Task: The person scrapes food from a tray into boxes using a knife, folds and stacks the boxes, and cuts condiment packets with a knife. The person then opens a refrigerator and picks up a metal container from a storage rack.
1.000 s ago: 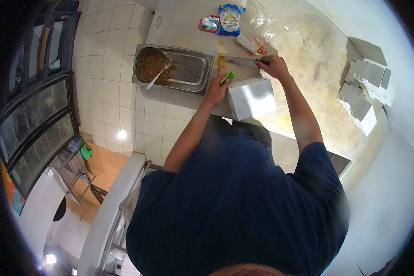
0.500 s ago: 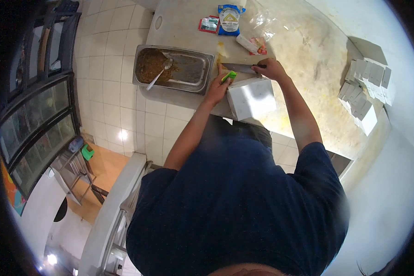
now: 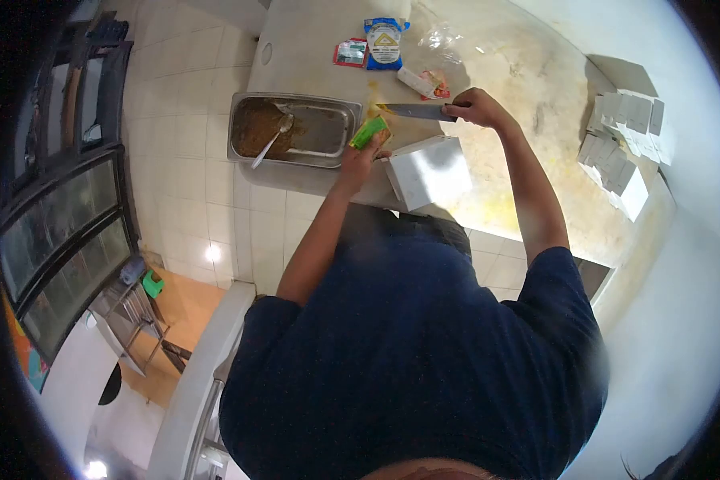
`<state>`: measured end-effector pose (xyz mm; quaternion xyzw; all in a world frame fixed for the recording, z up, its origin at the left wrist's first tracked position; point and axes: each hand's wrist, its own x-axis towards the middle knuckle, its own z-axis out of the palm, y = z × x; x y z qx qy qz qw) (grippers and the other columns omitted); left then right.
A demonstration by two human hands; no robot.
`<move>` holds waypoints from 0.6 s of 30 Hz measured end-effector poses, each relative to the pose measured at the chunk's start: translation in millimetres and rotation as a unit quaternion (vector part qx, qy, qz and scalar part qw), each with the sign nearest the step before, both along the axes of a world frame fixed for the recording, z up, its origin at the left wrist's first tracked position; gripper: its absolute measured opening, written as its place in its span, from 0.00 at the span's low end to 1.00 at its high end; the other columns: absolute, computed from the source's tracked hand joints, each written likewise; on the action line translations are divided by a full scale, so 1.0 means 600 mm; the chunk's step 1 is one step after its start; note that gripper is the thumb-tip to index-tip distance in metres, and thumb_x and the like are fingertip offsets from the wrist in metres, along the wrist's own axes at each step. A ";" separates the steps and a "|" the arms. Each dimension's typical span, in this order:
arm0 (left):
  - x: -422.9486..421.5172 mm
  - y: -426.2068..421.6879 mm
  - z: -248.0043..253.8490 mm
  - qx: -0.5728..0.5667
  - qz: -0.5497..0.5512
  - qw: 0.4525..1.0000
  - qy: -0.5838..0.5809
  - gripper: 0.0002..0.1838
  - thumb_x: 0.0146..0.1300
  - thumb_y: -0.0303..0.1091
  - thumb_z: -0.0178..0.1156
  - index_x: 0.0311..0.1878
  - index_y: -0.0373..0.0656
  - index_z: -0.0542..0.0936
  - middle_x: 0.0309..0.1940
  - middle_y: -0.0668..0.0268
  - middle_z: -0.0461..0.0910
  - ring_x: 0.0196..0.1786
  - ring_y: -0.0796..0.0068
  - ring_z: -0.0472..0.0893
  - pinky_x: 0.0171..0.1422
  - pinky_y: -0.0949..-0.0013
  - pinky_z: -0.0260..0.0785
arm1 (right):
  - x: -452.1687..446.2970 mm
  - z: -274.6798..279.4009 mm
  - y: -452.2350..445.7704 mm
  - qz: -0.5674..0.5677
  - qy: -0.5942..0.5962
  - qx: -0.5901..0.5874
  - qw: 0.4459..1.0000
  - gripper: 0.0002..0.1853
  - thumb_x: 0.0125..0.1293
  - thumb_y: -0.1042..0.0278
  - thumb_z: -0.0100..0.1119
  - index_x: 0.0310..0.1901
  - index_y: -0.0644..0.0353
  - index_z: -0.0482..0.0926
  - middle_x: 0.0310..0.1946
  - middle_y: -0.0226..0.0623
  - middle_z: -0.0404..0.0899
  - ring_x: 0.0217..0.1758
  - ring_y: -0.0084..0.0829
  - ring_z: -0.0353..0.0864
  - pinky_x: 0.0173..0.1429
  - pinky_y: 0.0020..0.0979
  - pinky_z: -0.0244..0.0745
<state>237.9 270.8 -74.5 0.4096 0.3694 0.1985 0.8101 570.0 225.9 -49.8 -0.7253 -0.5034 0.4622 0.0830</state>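
Observation:
My left hand (image 3: 362,157) is closed around a small green-and-yellow packet (image 3: 369,131), beside the right end of a steel pan (image 3: 322,124). The fingers wrapped round its far side are partly hidden. In my right hand (image 3: 477,106) is the handle of a knife (image 3: 418,111). Its blade lies roughly level above the counter and points left, the tip close to the packet with a yellowish smear near it. Just below the knife stands a white box (image 3: 430,173) near the counter's front edge. Brown, paste-like food and a metal spoon (image 3: 273,144) are in the pan.
Beyond the knife lie a blue-and-white packet (image 3: 385,46), a red-and-green packet (image 3: 350,53), a white carton piece (image 3: 418,82) and crumpled clear plastic (image 3: 442,37). Several folded white boxes (image 3: 620,152) stand at the right by the wall. Tiled floor (image 3: 192,152) is on the left.
My left hand has drawn left, away from the knife, and tilted the packet so more of its green side shows. The knife stays in my right hand; more of its blade is visible.

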 end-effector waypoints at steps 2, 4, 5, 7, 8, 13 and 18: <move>-0.002 0.004 0.017 -0.005 0.005 0.999 -0.033 0.22 0.75 0.42 0.54 0.67 0.44 0.72 0.60 0.65 0.77 0.58 0.75 0.77 0.54 0.66 0.79 | 0.010 0.034 0.007 0.005 -0.007 -0.018 1.000 0.25 0.63 0.44 0.65 0.30 0.64 0.86 0.17 0.35 0.76 0.21 0.25 0.74 0.28 0.30 0.70; -0.005 0.014 0.029 0.009 -0.005 0.999 -0.036 0.22 0.74 0.41 0.56 0.66 0.44 0.73 0.59 0.66 0.77 0.58 0.76 0.77 0.54 0.67 0.79 | 0.015 0.079 0.012 0.007 -0.011 -0.006 1.000 0.24 0.63 0.44 0.65 0.30 0.64 0.85 0.17 0.35 0.76 0.21 0.25 0.73 0.28 0.31 0.69; -0.008 0.022 0.033 0.027 -0.017 0.999 -0.022 0.22 0.73 0.40 0.57 0.66 0.44 0.73 0.59 0.66 0.78 0.59 0.76 0.77 0.54 0.67 0.78 | 0.016 0.097 0.014 0.009 -0.013 0.001 1.000 0.24 0.63 0.45 0.65 0.29 0.64 0.85 0.17 0.35 0.76 0.21 0.25 0.73 0.28 0.31 0.68; -0.014 0.035 0.029 0.062 -0.042 0.997 0.004 0.22 0.71 0.37 0.59 0.66 0.43 0.73 0.58 0.66 0.78 0.59 0.76 0.77 0.54 0.67 0.78 | 0.020 0.124 0.021 0.029 -0.020 0.003 0.999 0.23 0.64 0.46 0.64 0.28 0.63 0.85 0.16 0.34 0.75 0.21 0.24 0.72 0.27 0.31 0.66; -0.018 0.041 0.019 0.079 -0.055 0.995 0.019 0.22 0.70 0.36 0.60 0.65 0.43 0.73 0.58 0.66 0.79 0.60 0.75 0.76 0.55 0.68 0.77 | 0.021 0.139 0.024 0.035 -0.021 0.006 0.999 0.23 0.64 0.46 0.64 0.28 0.63 0.85 0.16 0.34 0.75 0.20 0.24 0.72 0.27 0.31 0.66; -0.019 0.056 0.024 0.205 -0.057 0.977 -0.017 0.29 0.64 0.33 0.66 0.68 0.45 0.70 0.61 0.66 0.76 0.63 0.73 0.74 0.59 0.67 0.74 | 0.009 0.217 0.054 0.079 -0.037 -0.001 0.996 0.22 0.63 0.48 0.64 0.26 0.63 0.85 0.14 0.33 0.73 0.19 0.23 0.71 0.26 0.30 0.65; -0.019 0.055 0.017 0.104 -0.034 0.992 -0.069 0.35 0.61 0.31 0.68 0.71 0.49 0.66 0.63 0.67 0.71 0.65 0.73 0.70 0.64 0.64 0.69 | 0.000 0.242 0.066 0.061 -0.031 -0.025 0.997 0.23 0.60 0.44 0.65 0.24 0.58 0.85 0.13 0.27 0.70 0.17 0.21 0.68 0.22 0.28 0.63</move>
